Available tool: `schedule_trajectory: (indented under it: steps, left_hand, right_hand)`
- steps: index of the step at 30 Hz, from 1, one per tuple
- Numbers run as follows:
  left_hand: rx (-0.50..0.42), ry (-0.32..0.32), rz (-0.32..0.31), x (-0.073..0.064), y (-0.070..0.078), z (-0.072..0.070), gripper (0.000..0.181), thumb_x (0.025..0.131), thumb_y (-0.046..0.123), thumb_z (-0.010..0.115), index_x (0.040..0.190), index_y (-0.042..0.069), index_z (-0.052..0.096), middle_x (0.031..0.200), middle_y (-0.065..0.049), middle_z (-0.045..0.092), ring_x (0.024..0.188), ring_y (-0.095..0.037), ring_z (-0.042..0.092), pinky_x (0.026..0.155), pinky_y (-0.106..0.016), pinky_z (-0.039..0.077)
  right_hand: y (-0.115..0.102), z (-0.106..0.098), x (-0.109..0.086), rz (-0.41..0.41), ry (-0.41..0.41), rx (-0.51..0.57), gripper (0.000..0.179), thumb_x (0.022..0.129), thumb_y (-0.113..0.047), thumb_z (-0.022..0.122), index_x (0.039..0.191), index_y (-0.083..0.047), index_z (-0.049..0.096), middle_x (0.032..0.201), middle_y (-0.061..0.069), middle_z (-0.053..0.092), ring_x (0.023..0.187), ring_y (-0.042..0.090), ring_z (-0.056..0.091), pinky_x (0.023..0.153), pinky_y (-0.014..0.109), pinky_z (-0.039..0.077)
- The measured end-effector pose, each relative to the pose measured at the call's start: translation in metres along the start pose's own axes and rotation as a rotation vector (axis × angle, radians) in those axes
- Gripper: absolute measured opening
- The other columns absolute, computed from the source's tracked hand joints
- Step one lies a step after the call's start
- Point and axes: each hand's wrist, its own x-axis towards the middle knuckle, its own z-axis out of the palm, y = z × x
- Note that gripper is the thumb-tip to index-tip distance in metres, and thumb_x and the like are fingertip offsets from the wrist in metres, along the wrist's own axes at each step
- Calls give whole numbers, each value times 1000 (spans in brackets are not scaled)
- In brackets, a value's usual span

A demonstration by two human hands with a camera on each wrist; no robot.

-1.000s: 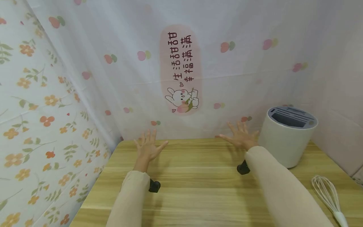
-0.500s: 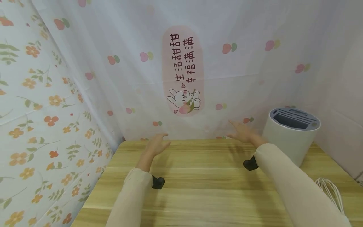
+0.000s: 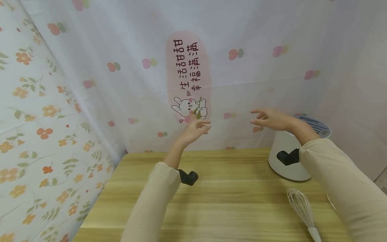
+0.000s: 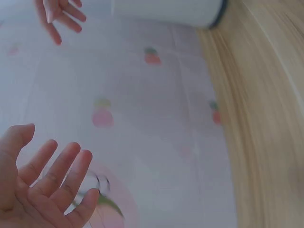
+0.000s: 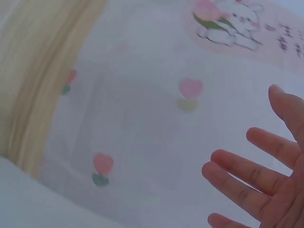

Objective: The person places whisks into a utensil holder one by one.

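My left hand [image 3: 193, 131] hangs in the air above the table's far edge, its palm turned inward and its fingers loosely bent around nothing. In the left wrist view the fingers [image 4: 52, 178] are spread apart. Across from it my right hand [image 3: 272, 119] is raised too, in front of the white cylindrical holder [image 3: 279, 154] with a grey slotted top [image 3: 317, 126]. The right wrist view shows its relaxed fingers [image 5: 247, 178] holding nothing. A whisk [image 3: 302, 208] with a white handle lies on the table, below the right forearm.
The wooden table [image 3: 211, 201] ends at a printed curtain [image 3: 136, 84] with a rabbit picture. A floral curtain [image 3: 45, 134] hangs along the left side. Part of a pale curved thing [image 3: 331, 202] shows beside the right sleeve. Each wrist carries a black mount [image 3: 288, 157].
Both hands have risen from low over the table's far edge. The left hand has moved right, and the spread fingers of both have relaxed. The view has shifted slightly.
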Motion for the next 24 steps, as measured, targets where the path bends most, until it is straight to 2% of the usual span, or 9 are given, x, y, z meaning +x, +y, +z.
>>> schedule_trajectory:
  steps: [3,9,16,24]
  left_hand:
    - [-32,-30,16,13,14,12,37,95,24,51,128,7,52,120,-12,58,102,-25,60,96,-45,36]
    - [-69,-79,21,35,31,34,39,95,24,50,130,7,51,126,-12,54,100,-22,61,98,-42,35]
    - [-118,-83,7,56,40,57,36,95,20,50,129,6,52,123,-13,56,101,-26,61,98,-42,35]
    - [-172,-81,-31,77,45,88,34,93,18,53,125,6,56,116,-12,60,97,-24,62,97,-41,37]
  right_hand:
    - [5,-13,-9,4,36,-37,61,95,-36,49,140,2,30,125,33,44,114,48,43,85,58,38]
    - [25,-30,-28,17,93,-57,57,95,-31,50,138,2,34,122,33,48,112,49,44,86,59,36]
    - [50,-44,-51,53,144,-78,56,95,-29,51,136,5,36,121,34,49,111,50,45,85,61,36]
    - [74,-54,-72,106,170,-113,55,94,-29,51,134,7,38,119,36,48,108,51,45,83,63,37]
